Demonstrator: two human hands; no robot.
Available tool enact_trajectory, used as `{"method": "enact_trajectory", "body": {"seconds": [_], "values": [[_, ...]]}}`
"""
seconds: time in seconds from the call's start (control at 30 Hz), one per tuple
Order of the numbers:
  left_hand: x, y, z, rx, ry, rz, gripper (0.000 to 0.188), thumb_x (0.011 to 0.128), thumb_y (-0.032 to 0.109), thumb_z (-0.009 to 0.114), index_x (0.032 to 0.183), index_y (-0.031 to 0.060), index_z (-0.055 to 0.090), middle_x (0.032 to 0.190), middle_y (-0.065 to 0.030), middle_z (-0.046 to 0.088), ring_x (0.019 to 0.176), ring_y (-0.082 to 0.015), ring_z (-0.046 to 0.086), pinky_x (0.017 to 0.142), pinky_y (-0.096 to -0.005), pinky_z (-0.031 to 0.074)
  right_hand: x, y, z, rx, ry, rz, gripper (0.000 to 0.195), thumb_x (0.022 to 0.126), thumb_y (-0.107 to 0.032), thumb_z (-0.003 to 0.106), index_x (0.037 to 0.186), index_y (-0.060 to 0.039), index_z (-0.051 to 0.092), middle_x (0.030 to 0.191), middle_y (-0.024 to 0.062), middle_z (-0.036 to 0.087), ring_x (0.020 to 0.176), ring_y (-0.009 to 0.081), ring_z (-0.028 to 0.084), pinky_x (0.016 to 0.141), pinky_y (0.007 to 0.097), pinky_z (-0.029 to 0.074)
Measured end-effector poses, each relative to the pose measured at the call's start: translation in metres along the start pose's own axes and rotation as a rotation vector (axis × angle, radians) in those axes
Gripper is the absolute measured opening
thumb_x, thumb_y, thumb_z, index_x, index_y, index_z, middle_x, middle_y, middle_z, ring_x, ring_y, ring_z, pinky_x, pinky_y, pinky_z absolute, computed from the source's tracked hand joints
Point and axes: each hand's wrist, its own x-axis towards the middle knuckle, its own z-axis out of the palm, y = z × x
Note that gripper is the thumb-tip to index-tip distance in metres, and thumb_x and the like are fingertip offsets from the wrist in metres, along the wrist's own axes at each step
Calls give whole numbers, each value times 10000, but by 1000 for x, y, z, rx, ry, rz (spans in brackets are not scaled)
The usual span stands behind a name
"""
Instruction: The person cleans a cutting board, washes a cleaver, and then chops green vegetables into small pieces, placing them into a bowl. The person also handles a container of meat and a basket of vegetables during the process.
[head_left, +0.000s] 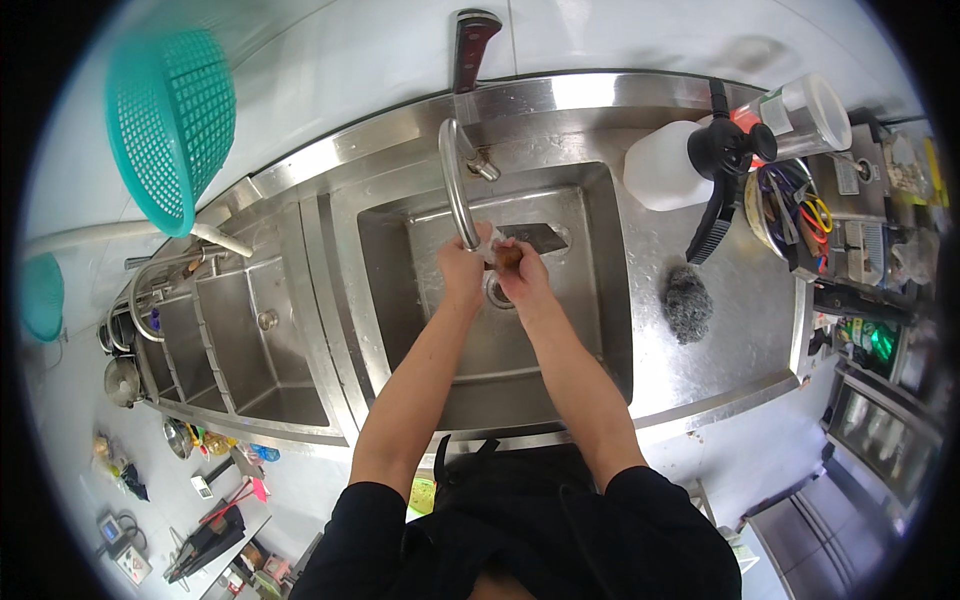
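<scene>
Over the stainless steel sink basin (525, 352), both my hands are close together under the curved faucet (453, 180). My right hand (527, 276) is closed around a brown wooden-looking handle (508, 259). A dark cleaver-like blade (534, 237) extends just beyond it; where blade and handle join is hidden. My left hand (461, 268) is right beside the handle, beneath the spout, with water around its fingers. Whether its fingers grip anything cannot be made out. The round drain (498, 291) lies below my hands, partly covered.
A steel wool scrubber (688, 304) and a white spray bottle (666, 166) stand on the right counter. A red-handled knife (475, 49) is upright behind the faucet. Teal plastic baskets (171, 135) hang at left, above more sink basins (259, 337). A bowl of utensils (765, 214) is at right.
</scene>
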Motion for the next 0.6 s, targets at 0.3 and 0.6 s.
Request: {"method": "enact_trajectory", "body": {"seconds": [0.3,0.6], "values": [[-32,-36,-68,409,-150,-111,461,1040,380,671,1258,-21,730,1009,-100,775,867,-156,711,730,-321,581,-40,26,25,-150,207,21,274,1098,-255,516,1173,-19,634,1080,111,749,1000,275,710,895,431,602],[-60,-38,-78,916,-475,6,537,1003,460,672,1260,-11,675,971,-178,771,892,-314,757,842,-437,579,-90,32,1,-391,32,99,223,1126,-273,520,1185,-71,593,1194,101,764,1013,239,666,889,398,574]]}}
